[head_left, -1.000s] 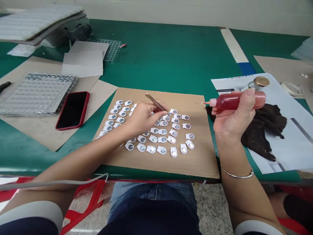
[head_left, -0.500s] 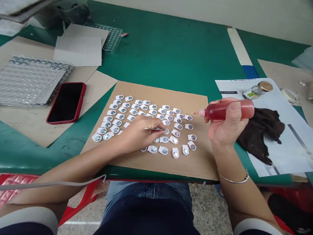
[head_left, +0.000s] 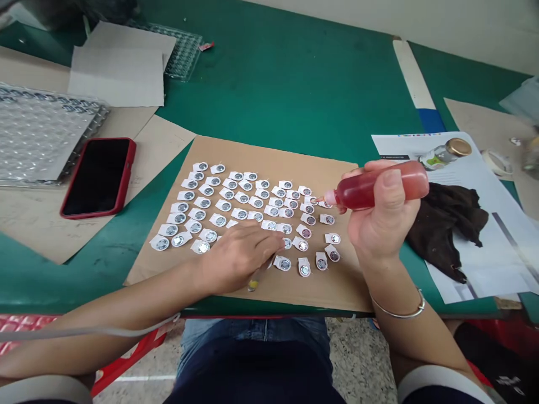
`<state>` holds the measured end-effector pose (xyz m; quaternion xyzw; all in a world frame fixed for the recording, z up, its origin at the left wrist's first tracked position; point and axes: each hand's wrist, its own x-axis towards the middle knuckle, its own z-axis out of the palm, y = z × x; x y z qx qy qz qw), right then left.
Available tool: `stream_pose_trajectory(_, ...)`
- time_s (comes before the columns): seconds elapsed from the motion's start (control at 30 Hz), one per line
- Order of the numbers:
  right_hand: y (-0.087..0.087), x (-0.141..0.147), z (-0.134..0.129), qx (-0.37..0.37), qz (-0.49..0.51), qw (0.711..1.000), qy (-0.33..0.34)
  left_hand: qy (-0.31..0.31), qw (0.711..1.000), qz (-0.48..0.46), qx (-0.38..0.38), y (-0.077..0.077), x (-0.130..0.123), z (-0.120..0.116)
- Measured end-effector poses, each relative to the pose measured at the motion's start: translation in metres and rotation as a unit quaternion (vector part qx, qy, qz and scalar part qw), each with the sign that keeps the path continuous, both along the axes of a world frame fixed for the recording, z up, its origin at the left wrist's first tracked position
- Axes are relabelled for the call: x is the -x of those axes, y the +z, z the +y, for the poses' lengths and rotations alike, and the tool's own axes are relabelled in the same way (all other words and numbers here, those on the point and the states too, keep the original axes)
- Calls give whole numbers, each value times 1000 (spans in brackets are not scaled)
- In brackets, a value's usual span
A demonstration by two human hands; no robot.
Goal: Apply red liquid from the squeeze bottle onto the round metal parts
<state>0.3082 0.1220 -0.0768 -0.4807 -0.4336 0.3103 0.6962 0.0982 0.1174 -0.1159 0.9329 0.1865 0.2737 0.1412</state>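
Rows of small white tags, each bearing a round silvery disc, lie on a brown cardboard sheet. My right hand is wrapped round a squeeze bottle of red liquid, tipped sideways. Its thin needle nozzle points left, at the tags in the right-hand columns. Low over the middle of the sheet, my left hand is closed with its fingers pinched on a slim tool with a yellowish end. The hand covers most of the tool and some tags beneath.
A red-cased phone lies left, beside bubble-textured clear plastic trays and card pieces. To the right, a brown cloth and a gold-lidded jar rest on printed paper. The green table's front edge is close to me.
My left hand has moved down towards me and its slim tool has turned, the end now pointing towards me. My right hand and the bottle have shifted slightly left.
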Motion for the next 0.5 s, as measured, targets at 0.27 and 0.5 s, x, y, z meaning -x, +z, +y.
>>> stream_pose_trajectory(0.27,-17,-11,0,7,-61,998,-21,11,998,3,-60,5,-5,-1)
stream_pose_trajectory(0.5,-16,-9,0,8,-44,999,-22,4,998,20,-66,4,-5,-2)
